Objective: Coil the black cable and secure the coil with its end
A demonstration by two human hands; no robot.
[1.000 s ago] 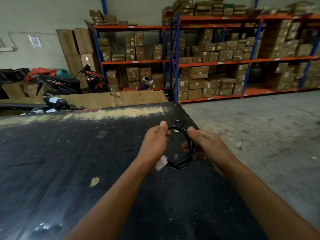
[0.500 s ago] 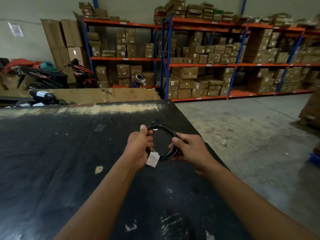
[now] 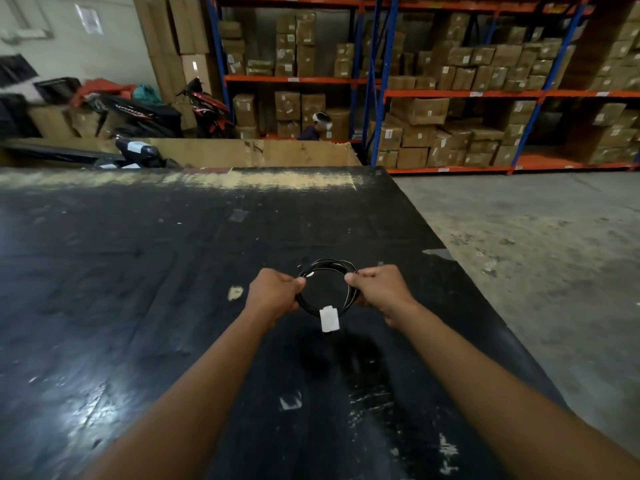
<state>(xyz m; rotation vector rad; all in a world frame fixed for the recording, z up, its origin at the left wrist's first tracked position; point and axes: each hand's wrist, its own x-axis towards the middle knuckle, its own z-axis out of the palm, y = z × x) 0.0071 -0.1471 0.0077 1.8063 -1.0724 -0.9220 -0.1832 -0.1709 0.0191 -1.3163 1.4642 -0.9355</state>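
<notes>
The black cable (image 3: 327, 266) forms a small round coil of several loops, held a little above the black table (image 3: 138, 289). My left hand (image 3: 273, 294) grips the coil's left side and my right hand (image 3: 379, 289) grips its right side. A white tag (image 3: 329, 318) hangs from the bottom of the coil. The cable's end is hard to pick out against the dark top; a short bit shows near my left thumb.
The table's right edge (image 3: 485, 299) drops to a concrete floor (image 3: 540, 258). Cardboard sheets (image 3: 249, 152) stand behind the far edge. Beyond are motorbikes (image 3: 145, 116), a seated person (image 3: 317, 128) and blue-and-orange racks (image 3: 457, 95) full of cartons.
The coil now hangs open between my two hands, which have moved apart to opposite sides of it. The tag has swung from beside my left hand to the bottom of the coil.
</notes>
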